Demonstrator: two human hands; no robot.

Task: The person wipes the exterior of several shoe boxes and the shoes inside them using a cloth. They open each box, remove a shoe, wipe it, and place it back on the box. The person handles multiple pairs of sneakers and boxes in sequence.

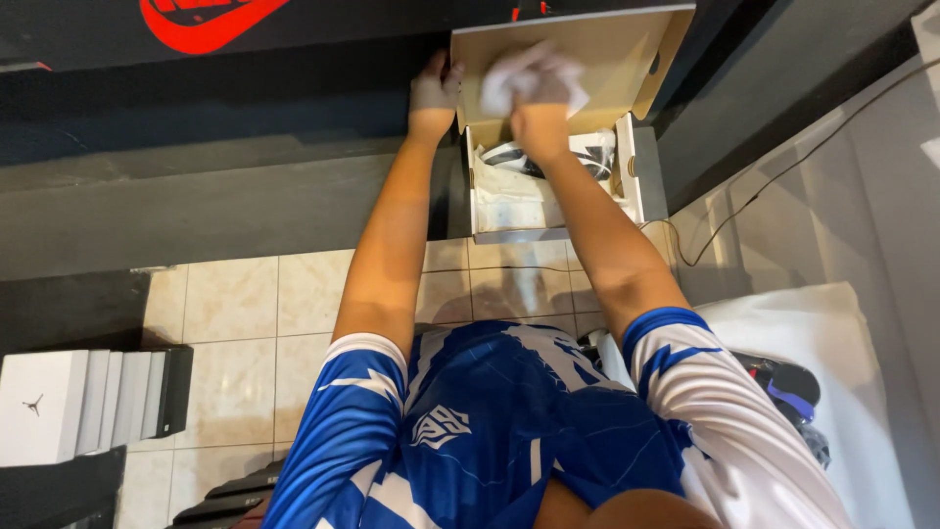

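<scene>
An open cardboard shoe box (632,181) sits on a dark ledge ahead of me, its brown lid (597,49) tipped up and back. My left hand (434,93) grips the lid's left edge. My right hand (537,88) is closed on a wad of white tissue paper (509,83), held above the box in front of the lid. Inside the box lie white paper and a black and white shoe (514,157), partly hidden by my right forearm.
A stack of white and black shoe boxes (93,402) stands at lower left on the tiled floor (245,313). A white bag or sheet (832,362) with dark items lies at right. A thin cable (744,211) runs along the right wall.
</scene>
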